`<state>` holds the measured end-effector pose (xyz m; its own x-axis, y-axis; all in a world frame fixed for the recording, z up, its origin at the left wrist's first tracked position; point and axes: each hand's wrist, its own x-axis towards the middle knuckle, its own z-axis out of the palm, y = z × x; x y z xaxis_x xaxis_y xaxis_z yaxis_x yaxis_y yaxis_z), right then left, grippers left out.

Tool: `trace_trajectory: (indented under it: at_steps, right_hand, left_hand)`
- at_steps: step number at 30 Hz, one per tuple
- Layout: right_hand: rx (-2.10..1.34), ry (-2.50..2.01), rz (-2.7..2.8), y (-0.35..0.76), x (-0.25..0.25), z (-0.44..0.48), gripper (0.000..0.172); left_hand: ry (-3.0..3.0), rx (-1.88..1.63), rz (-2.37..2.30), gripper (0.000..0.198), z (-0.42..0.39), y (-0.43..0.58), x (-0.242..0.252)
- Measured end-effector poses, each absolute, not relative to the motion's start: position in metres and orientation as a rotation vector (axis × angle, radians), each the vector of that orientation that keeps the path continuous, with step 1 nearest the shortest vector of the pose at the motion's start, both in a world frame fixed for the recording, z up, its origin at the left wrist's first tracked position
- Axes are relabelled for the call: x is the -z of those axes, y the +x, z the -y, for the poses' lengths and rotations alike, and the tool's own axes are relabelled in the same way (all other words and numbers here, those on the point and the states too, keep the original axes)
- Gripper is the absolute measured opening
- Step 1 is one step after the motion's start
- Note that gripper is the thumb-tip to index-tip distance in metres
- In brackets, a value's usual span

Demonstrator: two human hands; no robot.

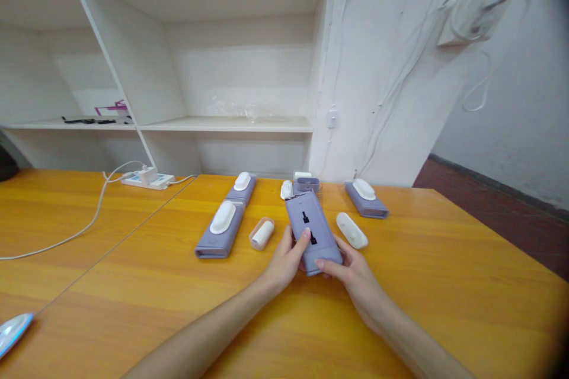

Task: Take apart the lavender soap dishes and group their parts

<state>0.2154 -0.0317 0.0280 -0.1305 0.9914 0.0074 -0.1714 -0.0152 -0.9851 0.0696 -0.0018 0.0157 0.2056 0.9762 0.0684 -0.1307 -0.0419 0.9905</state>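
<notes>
Both my hands hold a flat lavender device (312,226) with small black slots on its upper face, just above the orange wooden table (444,284). My left hand (284,260) grips its left side, thumb resting on the top face. My right hand (351,266) holds its near right corner. A white oval cap (351,230) lies on the table just right of the device. A small clear-cased white roller (262,233) lies just left of it.
Two lavender units with white caps (221,227) (241,186) lie to the left, another (366,198) to the right, and small parts (302,182) behind. A white power strip (148,178) with its cable sits far left. White shelving (222,123) stands behind.
</notes>
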Motion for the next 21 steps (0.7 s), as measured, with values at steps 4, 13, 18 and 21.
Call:
trace_trajectory:
  at_steps: [4,13,18,21]
  right_hand:
    - [-1.43,-1.058,1.233,0.222,-0.037,0.029,0.055]
    - [-1.414,-1.0,1.264,0.231,-0.03,0.027,0.049]
    - [-1.489,-1.103,1.322,0.234,-0.025,0.025,0.046]
    - [-1.459,-1.161,1.298,0.232,-0.024,0.023,0.046]
  left_hand:
    - [1.161,-1.281,-0.757,0.045,0.005,0.074,-0.015]
    - [0.977,-1.261,-0.721,0.05,0.009,0.077,-0.02]
    - [0.909,-1.224,-0.723,0.054,0.007,0.076,-0.013]
    - [0.946,-1.212,-0.727,0.053,0.004,0.075,-0.01]
